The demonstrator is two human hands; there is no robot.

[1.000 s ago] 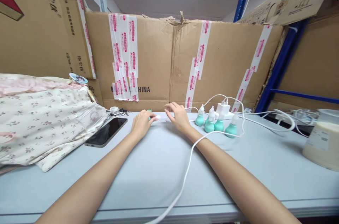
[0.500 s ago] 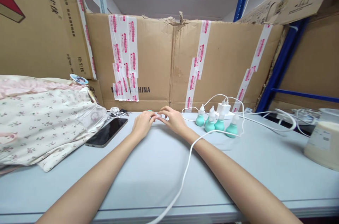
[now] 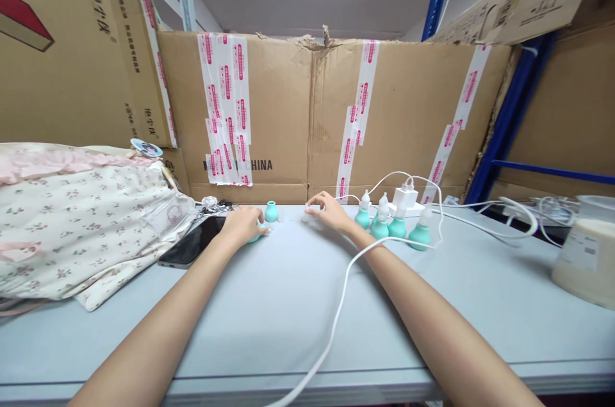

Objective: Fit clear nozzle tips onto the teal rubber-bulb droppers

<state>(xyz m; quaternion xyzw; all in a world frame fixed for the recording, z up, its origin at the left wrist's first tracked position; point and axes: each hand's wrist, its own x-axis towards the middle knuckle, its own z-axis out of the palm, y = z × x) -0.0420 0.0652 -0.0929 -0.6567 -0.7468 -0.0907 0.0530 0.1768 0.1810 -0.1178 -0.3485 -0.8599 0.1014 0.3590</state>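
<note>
My left hand (image 3: pixel 244 226) is curled around a small teal squeeze bulb (image 3: pixel 257 238), only partly visible under the fingers. Beyond it stands another teal bulb (image 3: pixel 271 212), its open neck facing up, with a small clear piece (image 3: pixel 281 215) beside it. My right hand (image 3: pixel 330 212) has its thumb and fingers pinched on a small clear piece, probably a nozzle tip (image 3: pixel 307 208); the fingers partly hide it. To the right of that hand, several teal bulbs (image 3: pixel 396 227) stand upright with clear pointed nozzles on top.
A white cable (image 3: pixel 336 317) crosses the grey table over my right forearm. A white charger (image 3: pixel 406 197) stands behind the bulbs. At left are a black phone (image 3: pixel 189 247) and a floral cloth bag (image 3: pixel 81 234); at right, a tub (image 3: pixel 586 253). Cardboard (image 3: pixel 278 112) walls the back.
My hands were close together and have moved apart. The left went left and down to a teal bulb; the right shifted slightly right. The open-necked bulb behind is now uncovered.
</note>
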